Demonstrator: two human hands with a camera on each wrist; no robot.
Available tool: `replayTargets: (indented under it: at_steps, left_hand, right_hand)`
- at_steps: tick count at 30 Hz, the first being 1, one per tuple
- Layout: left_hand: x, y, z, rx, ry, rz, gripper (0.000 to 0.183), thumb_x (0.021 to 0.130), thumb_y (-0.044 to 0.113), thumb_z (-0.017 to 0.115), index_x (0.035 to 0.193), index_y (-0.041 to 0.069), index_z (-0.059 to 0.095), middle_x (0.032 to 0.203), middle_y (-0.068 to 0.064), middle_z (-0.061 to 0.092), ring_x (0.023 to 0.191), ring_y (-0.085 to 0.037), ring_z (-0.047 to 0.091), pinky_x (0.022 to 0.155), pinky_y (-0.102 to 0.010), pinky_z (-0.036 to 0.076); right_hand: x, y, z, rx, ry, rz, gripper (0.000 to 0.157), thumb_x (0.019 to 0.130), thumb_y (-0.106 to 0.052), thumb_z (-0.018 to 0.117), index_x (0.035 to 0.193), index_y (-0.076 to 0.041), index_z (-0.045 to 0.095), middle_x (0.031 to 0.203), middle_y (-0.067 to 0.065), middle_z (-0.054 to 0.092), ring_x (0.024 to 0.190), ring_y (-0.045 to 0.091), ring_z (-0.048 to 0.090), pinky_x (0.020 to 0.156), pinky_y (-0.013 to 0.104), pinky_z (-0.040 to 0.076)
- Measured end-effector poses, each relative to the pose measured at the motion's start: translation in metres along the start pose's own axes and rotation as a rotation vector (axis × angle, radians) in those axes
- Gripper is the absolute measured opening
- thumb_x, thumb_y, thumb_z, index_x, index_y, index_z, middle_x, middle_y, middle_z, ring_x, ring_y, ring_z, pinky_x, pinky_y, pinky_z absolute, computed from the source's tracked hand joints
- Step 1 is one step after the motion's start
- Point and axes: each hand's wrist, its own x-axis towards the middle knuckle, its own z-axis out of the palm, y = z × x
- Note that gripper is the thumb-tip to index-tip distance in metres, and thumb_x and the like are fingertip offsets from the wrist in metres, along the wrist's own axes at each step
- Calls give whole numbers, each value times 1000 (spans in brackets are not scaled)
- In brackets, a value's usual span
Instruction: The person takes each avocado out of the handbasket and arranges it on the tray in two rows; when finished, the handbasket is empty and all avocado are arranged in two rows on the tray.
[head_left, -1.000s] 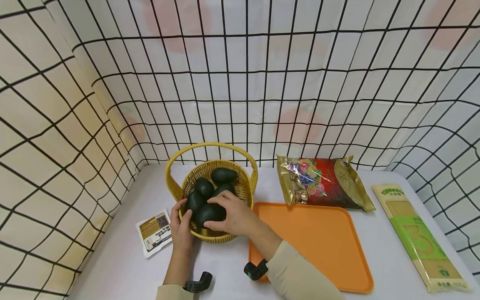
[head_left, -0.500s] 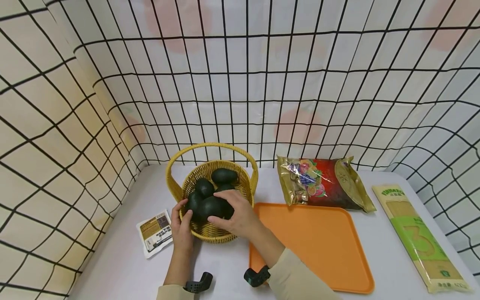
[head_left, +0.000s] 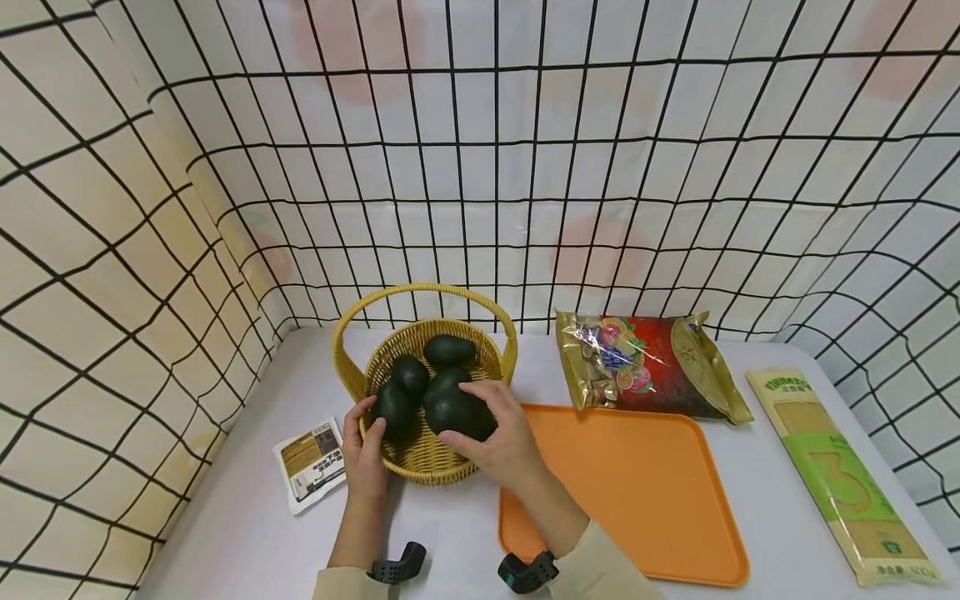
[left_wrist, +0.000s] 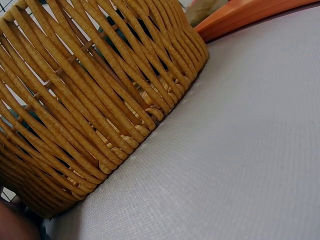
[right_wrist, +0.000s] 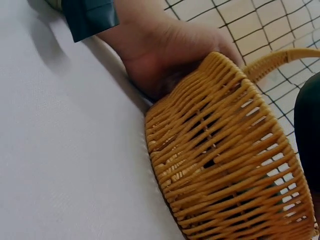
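In the head view, a yellow wicker basket with a tall arched handle stands on the white table. My left hand grips its left rim, thumb over the edge; the right wrist view shows that hand against the woven wall. Above the basket's right side, my right hand holds a dark green avocado between thumb and fingers. Several more avocados lie in the basket, among them one at the back and one beside my left thumb. The left wrist view shows mostly the basket's outer weave.
An orange tray lies right of the basket, partly under my right forearm. Behind it rests a red and gold bag. A long noodle packet lies far right, a small white and brown packet at left. Black grid-patterned walls surround the table.
My right hand has lifted the avocado from the front of the basket and carried it right, toward the right rim. My left hand has stayed on the basket's left rim.
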Motion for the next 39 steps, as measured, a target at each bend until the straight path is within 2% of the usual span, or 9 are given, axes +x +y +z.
replayTargets:
  at_steps: [3,6,11,17,20,26,32,39]
  left_hand:
    - [0,0,0,-12,-1,4,40,103,10,45,142,3,46,158,-7,38,146,-23,34,110,-27,32]
    - [0,0,0,-15,-3,4,40,103,10,44,142,2,46,158,-8,37,147,-24,33,110,-27,32]
    - [0,0,0,7,-4,3,40,103,10,44,142,3,46,158,-8,38,148,-24,33,112,-29,31]
    - [1,0,2,15,0,9,40,103,9,45,142,3,48,158,-9,39,148,-23,33,111,-26,30]
    - [1,0,1,23,5,10,39,102,8,45,141,3,49,157,-9,40,148,-23,34,111,-26,31]
    - [1,0,0,30,7,0,40,103,11,44,142,5,49,158,-8,39,148,-25,33,114,-33,30]
    - [0,1,0,25,11,1,40,103,10,45,142,4,48,159,-9,39,149,-25,32,114,-33,29]
    - [0,0,0,18,9,-3,40,102,10,44,142,3,48,158,-9,39,148,-25,32,111,-30,30]
  right_hand:
    - [-3,-1,-6,14,17,21,62,79,-28,89,134,-20,63,136,0,59,125,24,58,100,51,52]
    - [-6,-2,-14,10,36,51,62,79,-28,89,135,-23,62,138,0,61,125,24,58,100,47,52]
    - [-10,2,-30,10,69,91,64,79,-27,89,135,-19,60,135,0,62,118,21,59,97,44,51]
    - [-15,13,-49,13,145,145,63,77,-23,90,131,-19,59,130,1,59,116,18,56,98,45,49]
    - [-18,19,-55,11,181,200,63,77,-24,90,132,-19,58,130,2,57,117,21,53,99,47,47]
    - [-23,30,-59,45,257,308,64,82,-25,86,138,-20,55,136,4,58,116,24,53,98,46,44]
    - [-24,39,-61,4,250,308,60,90,-31,78,144,-27,53,148,4,55,132,29,51,106,53,41]
    - [-25,43,-62,15,185,376,58,98,-34,68,151,-22,47,157,12,43,142,38,43,112,63,36]
